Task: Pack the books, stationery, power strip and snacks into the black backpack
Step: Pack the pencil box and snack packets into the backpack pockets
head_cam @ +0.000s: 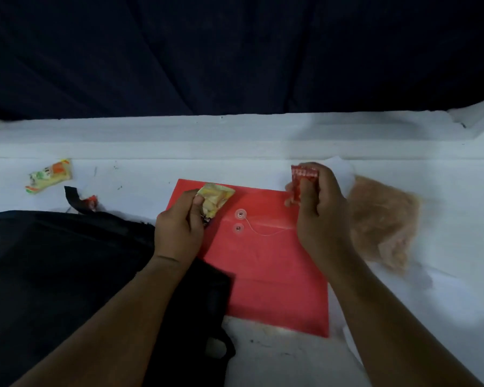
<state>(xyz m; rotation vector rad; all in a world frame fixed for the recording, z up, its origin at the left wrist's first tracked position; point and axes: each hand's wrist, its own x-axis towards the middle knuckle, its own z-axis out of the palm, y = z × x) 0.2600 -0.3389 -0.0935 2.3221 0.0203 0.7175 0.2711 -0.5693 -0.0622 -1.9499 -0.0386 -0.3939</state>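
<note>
The black backpack (53, 269) lies at the lower left on the white table (263, 152). A red string-tie document envelope (268, 275) lies flat in the middle, partly under the backpack's edge. My left hand (178, 233) grips a yellow snack packet (215, 199) above the envelope's upper left corner. My right hand (319, 213) pinches a small red snack packet (303, 180) above the envelope's upper right corner. Another yellow and orange snack packet (51, 175) lies at the far left. A small red wrapped snack (91, 203) sits beside a black strap (73, 198) near the backpack's top.
A tan fuzzy object (383, 222) lies to the right of my right hand. A white sheet of paper (344, 171) lies behind my right hand. A dark cloth backdrop (235, 51) hangs behind the table's far edge.
</note>
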